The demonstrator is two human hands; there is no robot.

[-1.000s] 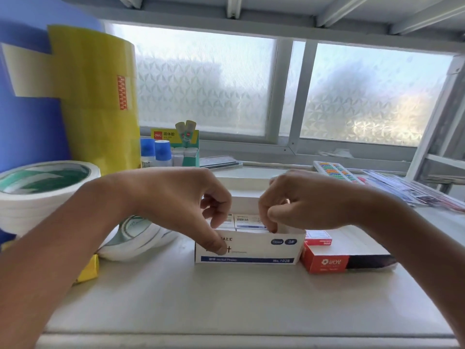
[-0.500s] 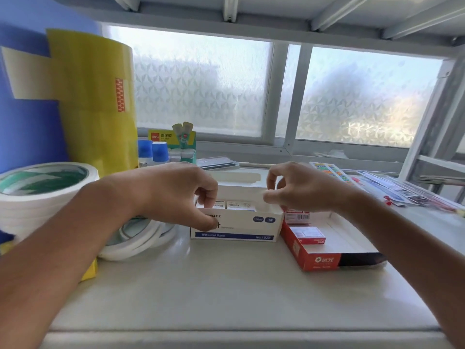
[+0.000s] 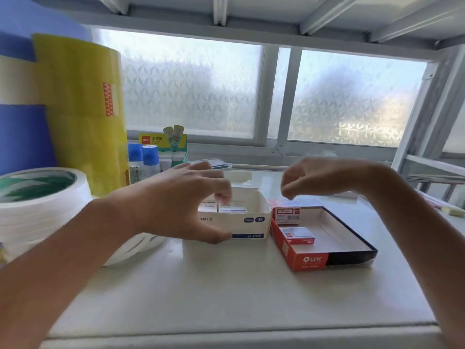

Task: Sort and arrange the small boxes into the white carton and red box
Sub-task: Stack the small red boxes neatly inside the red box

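Two cartons [image 3: 251,220], perhaps four small boxes [image 3: 297,235].

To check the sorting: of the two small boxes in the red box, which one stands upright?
The far small box, at the red box's back corner. The near small box lies flat.

The left hand [image 3: 181,205] grips the white carton [image 3: 254,222], fingertips inside. The right hand [image 3: 319,177] hovers, curled and empty, over the red box [image 3: 309,260].

You are at a stationery shop shelf or stock spot, big rolls of tape [image 3: 37,197] on your left, a display box of glue sticks [image 3: 166,144], a white metal shelf [image 3: 226,285] by a frosted window [image 3: 196,89].
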